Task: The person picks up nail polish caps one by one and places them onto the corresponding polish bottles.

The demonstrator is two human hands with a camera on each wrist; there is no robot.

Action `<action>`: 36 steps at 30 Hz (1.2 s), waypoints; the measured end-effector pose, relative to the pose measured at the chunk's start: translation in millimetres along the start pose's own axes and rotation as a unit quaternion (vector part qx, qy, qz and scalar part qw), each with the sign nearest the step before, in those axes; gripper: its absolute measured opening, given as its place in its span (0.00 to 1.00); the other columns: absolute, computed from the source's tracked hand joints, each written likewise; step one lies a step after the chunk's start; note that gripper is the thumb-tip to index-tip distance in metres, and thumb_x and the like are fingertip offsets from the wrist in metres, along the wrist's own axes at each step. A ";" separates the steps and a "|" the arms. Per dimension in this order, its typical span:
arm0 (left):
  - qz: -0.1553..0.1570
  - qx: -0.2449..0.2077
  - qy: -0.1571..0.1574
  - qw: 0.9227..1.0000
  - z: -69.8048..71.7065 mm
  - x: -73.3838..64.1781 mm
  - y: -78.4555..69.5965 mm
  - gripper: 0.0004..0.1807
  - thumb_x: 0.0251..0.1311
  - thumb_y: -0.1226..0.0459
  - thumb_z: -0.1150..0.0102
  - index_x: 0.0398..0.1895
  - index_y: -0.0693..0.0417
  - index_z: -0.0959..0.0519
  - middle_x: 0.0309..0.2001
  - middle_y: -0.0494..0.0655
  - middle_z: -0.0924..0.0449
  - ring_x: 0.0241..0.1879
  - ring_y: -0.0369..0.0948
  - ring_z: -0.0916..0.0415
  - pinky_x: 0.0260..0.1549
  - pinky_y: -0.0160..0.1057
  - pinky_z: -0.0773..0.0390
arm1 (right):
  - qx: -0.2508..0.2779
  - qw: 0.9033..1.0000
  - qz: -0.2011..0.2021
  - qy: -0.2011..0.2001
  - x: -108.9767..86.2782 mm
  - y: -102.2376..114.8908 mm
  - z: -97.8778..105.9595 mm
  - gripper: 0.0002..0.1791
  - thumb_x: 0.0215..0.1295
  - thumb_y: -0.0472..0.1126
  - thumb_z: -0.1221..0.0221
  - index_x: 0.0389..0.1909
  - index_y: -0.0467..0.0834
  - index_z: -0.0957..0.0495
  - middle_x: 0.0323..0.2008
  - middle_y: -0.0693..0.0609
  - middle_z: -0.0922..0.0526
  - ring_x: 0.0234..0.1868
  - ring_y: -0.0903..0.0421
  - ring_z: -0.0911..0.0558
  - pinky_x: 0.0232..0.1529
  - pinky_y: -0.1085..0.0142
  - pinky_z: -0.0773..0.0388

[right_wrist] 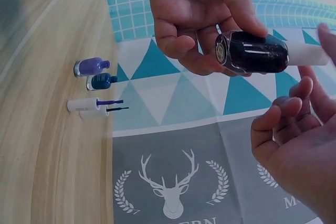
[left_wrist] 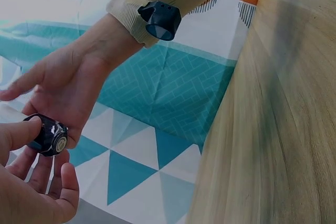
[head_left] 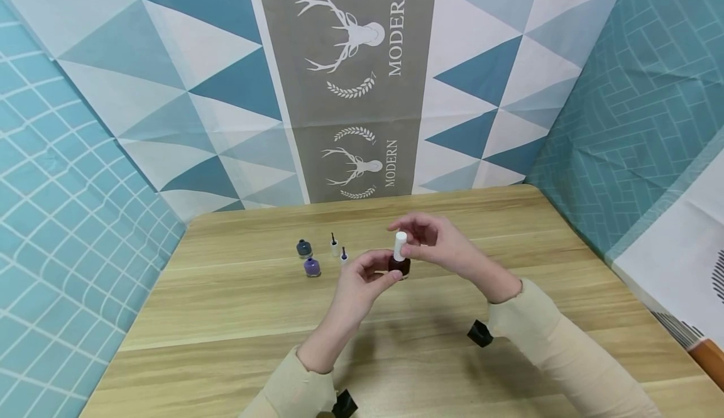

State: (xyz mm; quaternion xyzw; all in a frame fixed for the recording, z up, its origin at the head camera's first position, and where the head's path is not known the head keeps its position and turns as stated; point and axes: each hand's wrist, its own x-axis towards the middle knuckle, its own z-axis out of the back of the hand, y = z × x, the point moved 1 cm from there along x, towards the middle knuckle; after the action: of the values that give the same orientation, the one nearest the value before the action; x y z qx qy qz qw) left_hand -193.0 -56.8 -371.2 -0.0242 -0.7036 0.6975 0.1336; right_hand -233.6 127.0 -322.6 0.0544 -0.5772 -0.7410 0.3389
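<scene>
My left hand (head_left: pixel 364 280) grips a dark nail polish bottle (right_wrist: pixel 257 52) between thumb and fingers, raised over the table. The polish in it looks almost black-red. On top of the bottle sits a tall white cap (head_left: pixel 400 246). My right hand (head_left: pixel 438 242) has its thumb and a finger on either side of this cap, its other fingers loosely bent. In the left wrist view the round base of the bottle (left_wrist: pixel 50 135) faces the camera, with the left thumb lying along its side.
Left of the hands stand two uncapped bottles, one purple (head_left: pixel 312 267) and one dark teal (head_left: pixel 304 248). Beside them two white caps (head_left: pixel 334 248) stand with their brushes pointing up. Patterned cloth (head_left: pixel 362 91) hangs behind the wooden table (head_left: pixel 226 305) and on both sides.
</scene>
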 end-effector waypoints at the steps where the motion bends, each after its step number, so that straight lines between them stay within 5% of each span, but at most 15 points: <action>1: 0.000 -0.001 0.000 1.000 0.1 0.0 -0.2 0.17 0.54 0.66 0.34 0.48 0.57 0.21 0.44 0.53 0.20 0.43 0.42 0.23 0.44 0.34 0.22 | 0.000 1.000 0.007 0.010 -0.2 0.1 0.4 0.19 0.63 0.38 0.40 0.54 0.37 0.26 0.39 0.48 0.23 0.35 0.56 0.26 0.37 0.67 0.23; 9: 0.003 0.001 0.006 1.000 -0.2 -0.3 -0.7 0.17 0.54 0.66 0.34 0.49 0.57 0.21 0.45 0.53 0.19 0.45 0.42 0.22 0.45 0.35 0.22 | -0.019 0.996 0.067 0.048 -0.6 3.0 1.6 0.15 0.69 0.37 0.48 0.54 0.39 0.23 0.36 0.47 0.25 0.39 0.51 0.29 0.40 0.63 0.27; 24: 0.000 -0.002 0.003 1.000 -1.1 -0.7 -0.7 0.17 0.53 0.67 0.33 0.48 0.57 0.21 0.44 0.53 0.20 0.44 0.42 0.22 0.44 0.34 0.21 | -0.008 1.000 0.026 0.004 -0.8 -0.4 1.3 0.09 0.61 0.35 0.38 0.42 0.38 0.23 0.32 0.49 0.28 0.30 0.57 0.29 0.29 0.69 0.28; 36: -0.002 -0.011 0.008 1.000 -3.1 -1.6 -2.7 0.17 0.53 0.68 0.34 0.49 0.58 0.21 0.45 0.53 0.20 0.44 0.42 0.23 0.44 0.34 0.21 | 0.019 1.000 -0.006 -0.024 -0.1 0.3 -1.8 0.15 0.54 0.36 0.33 0.39 0.37 0.26 0.29 0.52 0.28 0.29 0.58 0.29 0.29 0.70 0.28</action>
State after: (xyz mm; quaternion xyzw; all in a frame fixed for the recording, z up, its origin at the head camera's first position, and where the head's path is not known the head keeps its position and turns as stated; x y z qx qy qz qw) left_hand -190.3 -54.2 -368.8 -0.0304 -0.7099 0.6895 0.1403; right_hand -232.5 125.5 -323.0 0.0468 -0.5984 -0.7333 0.3195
